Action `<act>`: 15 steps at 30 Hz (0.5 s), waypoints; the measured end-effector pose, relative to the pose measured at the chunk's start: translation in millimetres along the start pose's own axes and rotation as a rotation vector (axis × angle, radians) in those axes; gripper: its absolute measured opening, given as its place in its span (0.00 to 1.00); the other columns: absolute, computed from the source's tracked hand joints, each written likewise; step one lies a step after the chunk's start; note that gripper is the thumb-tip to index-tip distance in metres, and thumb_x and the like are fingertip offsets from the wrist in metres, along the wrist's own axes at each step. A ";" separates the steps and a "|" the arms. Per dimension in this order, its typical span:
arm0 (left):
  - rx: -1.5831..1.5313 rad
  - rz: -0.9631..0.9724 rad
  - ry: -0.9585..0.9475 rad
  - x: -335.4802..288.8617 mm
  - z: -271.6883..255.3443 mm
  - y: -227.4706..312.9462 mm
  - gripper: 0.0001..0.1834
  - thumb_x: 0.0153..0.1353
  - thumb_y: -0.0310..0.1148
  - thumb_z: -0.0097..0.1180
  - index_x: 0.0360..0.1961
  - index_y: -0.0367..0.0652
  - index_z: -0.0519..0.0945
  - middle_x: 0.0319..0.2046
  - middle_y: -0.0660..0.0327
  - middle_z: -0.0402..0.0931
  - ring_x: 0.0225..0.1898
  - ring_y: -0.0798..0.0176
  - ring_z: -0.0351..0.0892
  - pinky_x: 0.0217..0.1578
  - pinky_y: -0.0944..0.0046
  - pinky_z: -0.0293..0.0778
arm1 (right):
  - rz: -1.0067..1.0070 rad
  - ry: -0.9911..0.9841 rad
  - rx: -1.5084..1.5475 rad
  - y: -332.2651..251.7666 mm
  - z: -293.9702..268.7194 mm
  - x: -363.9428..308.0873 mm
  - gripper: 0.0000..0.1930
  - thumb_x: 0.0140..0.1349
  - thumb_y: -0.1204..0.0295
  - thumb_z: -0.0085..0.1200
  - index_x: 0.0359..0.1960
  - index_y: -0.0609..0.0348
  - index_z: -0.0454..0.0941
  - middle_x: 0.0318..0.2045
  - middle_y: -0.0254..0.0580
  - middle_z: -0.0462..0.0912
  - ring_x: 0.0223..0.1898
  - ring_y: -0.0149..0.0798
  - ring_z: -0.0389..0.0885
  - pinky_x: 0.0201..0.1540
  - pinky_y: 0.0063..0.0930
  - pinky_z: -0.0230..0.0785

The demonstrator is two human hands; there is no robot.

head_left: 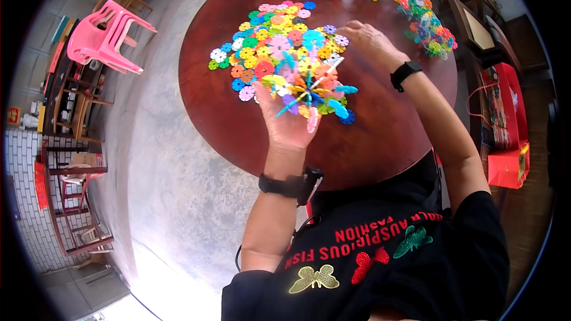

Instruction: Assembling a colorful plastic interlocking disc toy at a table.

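Observation:
My left hand (288, 122) holds a cluster of interlocking plastic discs (309, 86), slotted together at many angles, in blue, yellow, orange, pink and green. The thumb shows at its left side and the palm is under it; the other fingers are mostly hidden. Beyond the cluster lies a spread of loose notched discs (247, 53) in many colours on the round dark-red table (375, 137). At the right edge of that spread is my right hand (366, 35), its fingers loosely extended with nothing visible in them. A purple-and-white disc (341, 40) lies just below its fingertips.
Several joined disc clusters (431, 32) line the table's far and right rim. Stacked pink plastic chairs (107, 35) stand on the concrete floor at left. Red bags (508, 163) sit at the right, beside wooden furniture. A wooden chair frame (77, 202) is at lower left.

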State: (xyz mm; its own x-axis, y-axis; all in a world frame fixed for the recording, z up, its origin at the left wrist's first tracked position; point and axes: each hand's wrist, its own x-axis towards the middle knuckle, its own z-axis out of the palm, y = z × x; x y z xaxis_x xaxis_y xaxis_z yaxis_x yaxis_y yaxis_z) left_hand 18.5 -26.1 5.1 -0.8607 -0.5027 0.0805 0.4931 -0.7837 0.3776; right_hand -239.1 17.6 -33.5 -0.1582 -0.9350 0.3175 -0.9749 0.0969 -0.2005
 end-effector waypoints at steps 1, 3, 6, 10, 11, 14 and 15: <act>-0.067 -0.024 -0.039 -0.1 -6.2 0.0 0.55 0.45 0.69 0.57 0.67 0.47 0.54 0.62 0.47 0.60 0.59 0.41 0.65 0.56 0.35 0.63 | 0.023 -0.001 -0.044 -3.2 10.4 -0.1 0.15 0.57 0.77 0.49 0.47 0.53 0.75 0.46 0.41 0.76 0.50 0.46 0.73 0.51 0.36 0.67; -0.193 -0.019 -0.079 0.8 -8.8 -3.4 0.53 0.47 0.67 0.57 0.66 0.47 0.54 0.61 0.45 0.60 0.56 0.41 0.68 0.54 0.38 0.65 | 0.040 -0.005 -0.087 -2.2 16.7 -1.7 0.15 0.57 0.77 0.49 0.47 0.52 0.75 0.47 0.40 0.76 0.51 0.46 0.72 0.51 0.35 0.67; -0.073 -0.002 0.022 -1.5 -0.4 -4.6 0.47 0.50 0.59 0.60 0.65 0.46 0.57 0.62 0.44 0.59 0.58 0.41 0.65 0.56 0.41 0.64 | 0.088 -0.071 -0.057 -4.9 9.8 -7.8 0.11 0.57 0.76 0.51 0.42 0.54 0.75 0.43 0.41 0.76 0.46 0.46 0.74 0.49 0.37 0.67; -0.244 0.008 -0.022 -1.6 0.4 -4.6 0.38 0.57 0.54 0.56 0.62 0.43 0.60 0.55 0.44 0.66 0.51 0.42 0.72 0.53 0.40 0.69 | -0.003 -0.041 -0.071 -2.0 4.3 -24.5 0.09 0.56 0.75 0.52 0.39 0.56 0.75 0.38 0.42 0.75 0.43 0.47 0.74 0.46 0.38 0.67; -0.233 -0.002 -0.023 -1.1 1.3 -4.5 0.39 0.56 0.55 0.57 0.61 0.43 0.61 0.54 0.45 0.66 0.50 0.43 0.72 0.52 0.42 0.70 | 0.057 -0.029 -0.052 -4.1 0.9 -32.9 0.09 0.55 0.74 0.53 0.38 0.57 0.75 0.37 0.44 0.75 0.43 0.48 0.74 0.46 0.38 0.67; -0.210 -0.031 -0.027 -0.6 4.7 -5.5 0.41 0.53 0.58 0.59 0.60 0.42 0.62 0.52 0.46 0.67 0.49 0.46 0.72 0.51 0.46 0.71 | 0.206 -0.041 0.034 -9.7 -16.0 -50.3 0.10 0.51 0.73 0.57 0.36 0.59 0.75 0.35 0.46 0.75 0.41 0.48 0.74 0.44 0.38 0.67; -0.220 -0.025 -0.012 -1.1 6.3 -5.7 0.43 0.51 0.59 0.60 0.60 0.42 0.62 0.51 0.47 0.67 0.48 0.47 0.71 0.50 0.48 0.72 | 0.291 -0.065 0.103 -10.5 -21.9 -54.6 0.12 0.48 0.73 0.59 0.34 0.60 0.75 0.33 0.46 0.75 0.39 0.48 0.74 0.42 0.39 0.66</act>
State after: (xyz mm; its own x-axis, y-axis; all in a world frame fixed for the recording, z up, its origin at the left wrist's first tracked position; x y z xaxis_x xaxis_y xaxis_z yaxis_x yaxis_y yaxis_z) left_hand 15.8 -18.8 8.8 -0.8739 -0.4788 0.0847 0.4861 -0.8573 0.1695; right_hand -223.7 75.1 -28.5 -0.4146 -0.8932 0.1741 -0.8688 0.3316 -0.3678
